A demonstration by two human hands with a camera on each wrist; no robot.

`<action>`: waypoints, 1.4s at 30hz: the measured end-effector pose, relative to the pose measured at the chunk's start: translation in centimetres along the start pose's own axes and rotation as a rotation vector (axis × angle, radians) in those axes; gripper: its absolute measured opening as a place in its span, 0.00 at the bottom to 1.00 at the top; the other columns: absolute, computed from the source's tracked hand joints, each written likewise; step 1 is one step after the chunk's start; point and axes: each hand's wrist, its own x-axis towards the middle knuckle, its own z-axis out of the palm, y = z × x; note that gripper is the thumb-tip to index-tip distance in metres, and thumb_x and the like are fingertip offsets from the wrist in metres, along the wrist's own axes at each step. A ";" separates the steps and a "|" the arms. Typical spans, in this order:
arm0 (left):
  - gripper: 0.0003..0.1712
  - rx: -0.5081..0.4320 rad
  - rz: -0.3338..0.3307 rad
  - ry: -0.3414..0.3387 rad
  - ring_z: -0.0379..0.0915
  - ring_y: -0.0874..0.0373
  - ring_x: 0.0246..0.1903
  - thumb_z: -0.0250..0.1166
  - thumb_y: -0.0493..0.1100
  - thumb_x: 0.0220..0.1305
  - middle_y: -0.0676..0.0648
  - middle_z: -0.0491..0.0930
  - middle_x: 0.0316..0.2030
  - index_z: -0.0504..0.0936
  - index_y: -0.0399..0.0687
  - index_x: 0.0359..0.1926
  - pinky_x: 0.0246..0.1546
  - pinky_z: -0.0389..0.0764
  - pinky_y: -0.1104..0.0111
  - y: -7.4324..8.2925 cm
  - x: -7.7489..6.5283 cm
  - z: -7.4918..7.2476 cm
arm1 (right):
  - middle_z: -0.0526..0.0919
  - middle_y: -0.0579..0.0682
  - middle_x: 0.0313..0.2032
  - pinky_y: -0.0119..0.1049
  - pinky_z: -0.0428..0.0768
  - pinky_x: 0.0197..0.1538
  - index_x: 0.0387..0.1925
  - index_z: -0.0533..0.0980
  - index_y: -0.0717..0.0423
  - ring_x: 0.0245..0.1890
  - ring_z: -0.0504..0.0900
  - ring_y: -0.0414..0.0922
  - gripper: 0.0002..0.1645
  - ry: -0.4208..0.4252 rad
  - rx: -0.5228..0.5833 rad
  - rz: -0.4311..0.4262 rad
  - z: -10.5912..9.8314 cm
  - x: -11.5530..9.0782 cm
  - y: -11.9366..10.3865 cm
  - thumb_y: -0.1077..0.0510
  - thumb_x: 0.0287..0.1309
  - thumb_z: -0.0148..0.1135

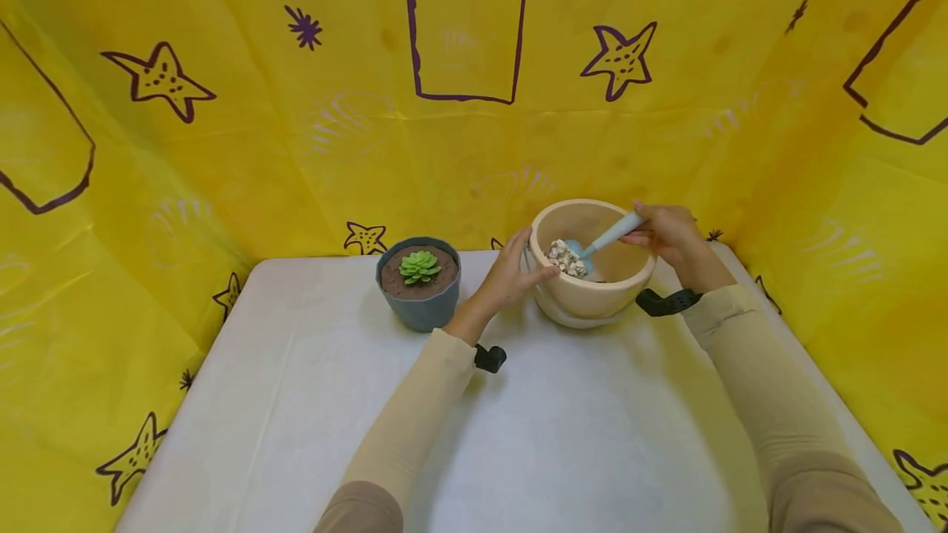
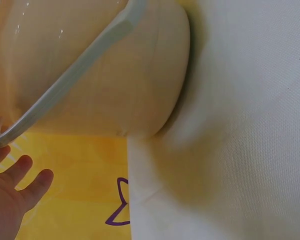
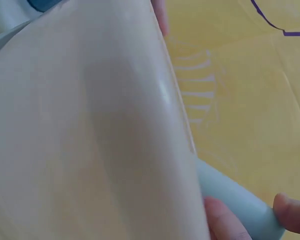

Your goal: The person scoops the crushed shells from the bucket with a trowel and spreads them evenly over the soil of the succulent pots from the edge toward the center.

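A cream bucket with a pale handle stands upright at the back right of the table. My left hand grips its left side, thumb at the rim; in the left wrist view some of that hand's fingers are spread off the wall. With my right hand I hold a light blue scoop by its handle, tilted down into the bucket. Whitish stones lie about the scoop's blade, which they partly cover. In the right wrist view the bucket wall hides most of the scoop.
Left of the bucket stands a blue-grey pot with brown soil and a green succulent. A white-covered table extends toward me. Yellow patterned cloth hangs close behind the bucket and along both sides.
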 end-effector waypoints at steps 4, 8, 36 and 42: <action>0.55 0.004 -0.003 0.003 0.46 0.45 0.75 0.67 0.60 0.60 0.42 0.49 0.76 0.47 0.44 0.77 0.72 0.57 0.48 0.0 -0.1 -0.1 | 0.84 0.54 0.23 0.37 0.86 0.35 0.30 0.76 0.62 0.27 0.88 0.46 0.15 -0.024 0.030 0.006 -0.2 0.1 -0.2 0.60 0.71 0.49; 0.55 -0.009 0.000 0.007 0.47 0.45 0.75 0.68 0.59 0.60 0.42 0.50 0.76 0.48 0.45 0.77 0.72 0.57 0.47 -0.1 0.0 0.0 | 0.84 0.54 0.24 0.37 0.86 0.35 0.30 0.76 0.61 0.27 0.88 0.46 0.15 -0.031 0.025 0.029 -0.5 0.2 -0.4 0.59 0.71 0.48; 0.55 -0.001 0.003 0.004 0.47 0.44 0.75 0.67 0.60 0.60 0.42 0.49 0.76 0.47 0.44 0.77 0.72 0.57 0.47 0.1 -0.1 0.0 | 0.84 0.58 0.24 0.40 0.87 0.34 0.23 0.77 0.61 0.26 0.88 0.51 0.19 -0.005 0.224 0.109 -2.9 -0.3 -1.4 0.57 0.68 0.51; 0.55 -0.016 -0.014 0.024 0.48 0.45 0.75 0.68 0.60 0.59 0.44 0.50 0.76 0.49 0.47 0.77 0.71 0.58 0.47 -0.1 -0.1 0.2 | 0.84 0.59 0.24 0.40 0.87 0.35 0.26 0.77 0.60 0.26 0.88 0.52 0.16 0.017 0.252 0.095 -3.2 -0.5 -1.2 0.57 0.68 0.52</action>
